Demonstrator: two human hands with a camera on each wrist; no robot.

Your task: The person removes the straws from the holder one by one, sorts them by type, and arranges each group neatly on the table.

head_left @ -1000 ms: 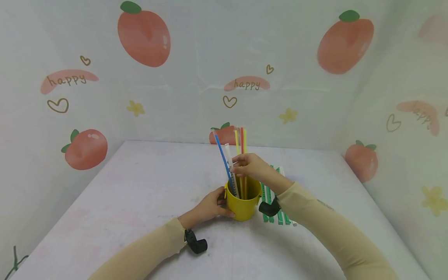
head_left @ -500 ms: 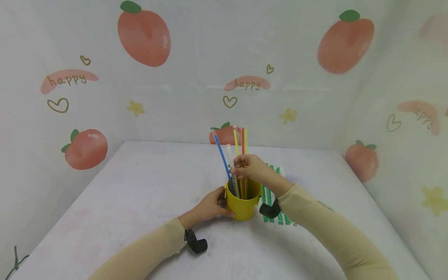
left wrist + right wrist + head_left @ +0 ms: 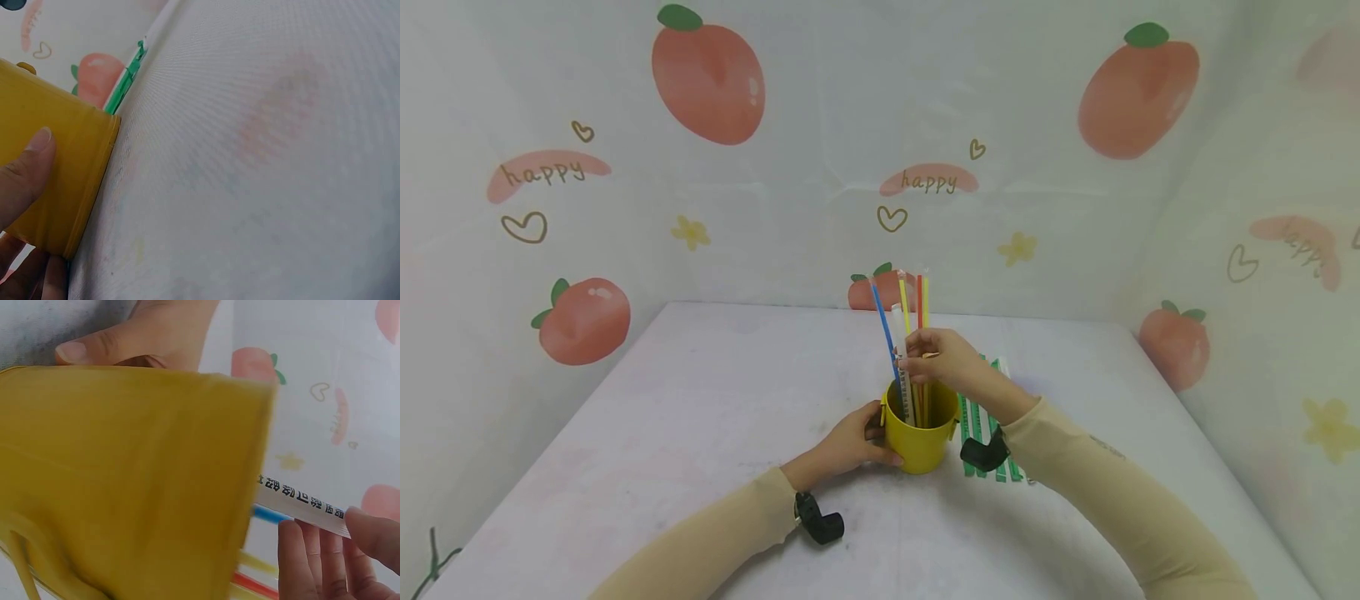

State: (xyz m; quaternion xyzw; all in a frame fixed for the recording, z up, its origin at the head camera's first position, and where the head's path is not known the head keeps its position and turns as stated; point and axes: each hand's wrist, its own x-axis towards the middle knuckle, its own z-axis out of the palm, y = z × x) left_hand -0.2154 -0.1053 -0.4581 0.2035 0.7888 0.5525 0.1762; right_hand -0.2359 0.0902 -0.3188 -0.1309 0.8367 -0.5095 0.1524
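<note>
My left hand [image 3: 850, 442] grips the side of a small yellow bucket [image 3: 917, 450], which stands upright on the table. In the left wrist view the thumb [image 3: 39, 156] lies along the bucket's wall. Over the rim, my right hand [image 3: 943, 358] pinches a white paper-wrapped straw [image 3: 303, 501] with dark printed characters, its lower end inside the bucket. A blue straw [image 3: 882, 312] leans just left of it. Yellow straws [image 3: 903, 293] and a red straw [image 3: 920, 292] in clear wrap rise behind the right hand. Their lower ends are mostly hidden by the bucket.
Several green-and-white wrapped strips [image 3: 1002, 471] lie side by side on the table [image 3: 722, 392], right of the bucket and partly behind the right forearm. A patterned cloth wall [image 3: 820, 100] stands behind the table.
The white and blue straws have swung slightly right and stand more upright. My right hand has shifted a little to the right with the white straw, while the left hand and bucket stay put.
</note>
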